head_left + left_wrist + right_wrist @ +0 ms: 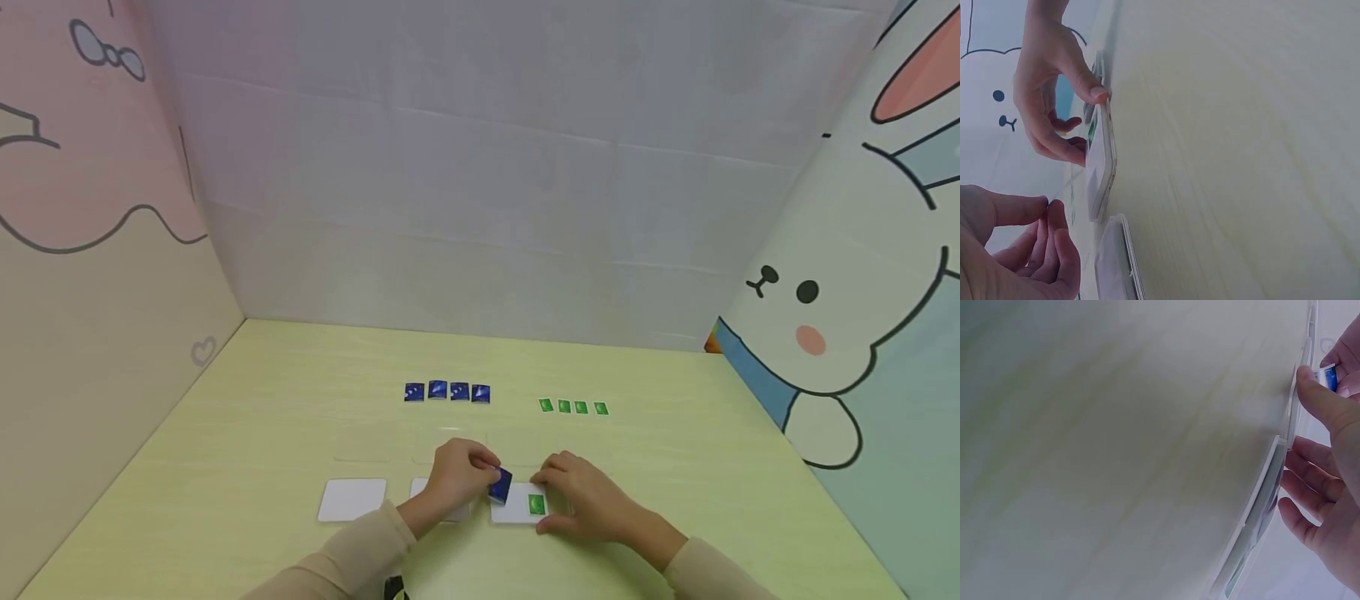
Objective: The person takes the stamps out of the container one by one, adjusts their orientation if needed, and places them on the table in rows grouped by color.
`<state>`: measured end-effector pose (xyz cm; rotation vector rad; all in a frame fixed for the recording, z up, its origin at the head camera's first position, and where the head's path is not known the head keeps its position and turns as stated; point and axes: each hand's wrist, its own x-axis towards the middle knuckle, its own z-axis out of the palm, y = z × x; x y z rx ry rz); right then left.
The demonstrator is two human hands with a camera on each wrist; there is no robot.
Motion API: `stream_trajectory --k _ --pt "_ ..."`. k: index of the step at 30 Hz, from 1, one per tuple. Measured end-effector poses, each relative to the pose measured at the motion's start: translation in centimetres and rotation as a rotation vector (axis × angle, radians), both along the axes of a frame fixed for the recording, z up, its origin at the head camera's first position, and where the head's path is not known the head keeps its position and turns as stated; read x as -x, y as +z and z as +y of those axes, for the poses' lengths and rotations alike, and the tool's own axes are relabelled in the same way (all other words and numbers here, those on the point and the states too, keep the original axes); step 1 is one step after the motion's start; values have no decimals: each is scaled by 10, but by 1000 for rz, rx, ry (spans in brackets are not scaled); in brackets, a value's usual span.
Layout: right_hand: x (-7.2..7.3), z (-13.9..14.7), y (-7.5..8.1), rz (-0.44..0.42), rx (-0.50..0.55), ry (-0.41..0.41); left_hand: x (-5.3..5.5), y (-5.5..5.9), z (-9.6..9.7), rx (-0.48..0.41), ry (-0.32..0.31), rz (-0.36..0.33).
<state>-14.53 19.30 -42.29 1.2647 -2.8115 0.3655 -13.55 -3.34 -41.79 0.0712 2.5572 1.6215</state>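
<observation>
Nearest come the left sleeve [337, 557] and the right sleeve [716, 575], both beige, on the near side of the card [517, 515]; a dark object [395, 588] shows beside the left one, too cut off to name. Of the two hands, the left hand [453, 477] comes in from the card's left, thumb and forefinger closed in a pinch on a blue square [502, 487]. That square is tilted over the card's left part — whether it touches the card cannot be told. The right hand [587, 500] is at the card's right end, partly open, thumb at the near edge and fingers at the far edge, gripping the card between them. A green square [536, 504] lies on the card's right part — near the thumb. To the card's left on the counter [652, 383] lie a second card [417, 490], partly hidden by the left hand, and a third card [352, 500] farther off. Beyond the card, four more blue squares [437, 389] form a row toward its left and four small green squares [564, 406] a row toward its right; well beyond stands a pale wall [480, 183]
</observation>
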Motion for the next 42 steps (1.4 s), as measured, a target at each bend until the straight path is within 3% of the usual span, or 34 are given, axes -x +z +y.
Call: stream_trajectory --k 5,14,19,42 --pt "0 0 1 16 7 13 3 2 -2 -64 25 -88" --pt "1 0 -1 19 6 14 7 6 -9 -216 37 -325" --pt "0 1 0 10 2 11 8 7 -11 -273 50 -402" --pt "0 0 0 -1 4 0 11 14 -19 -282 41 -492"
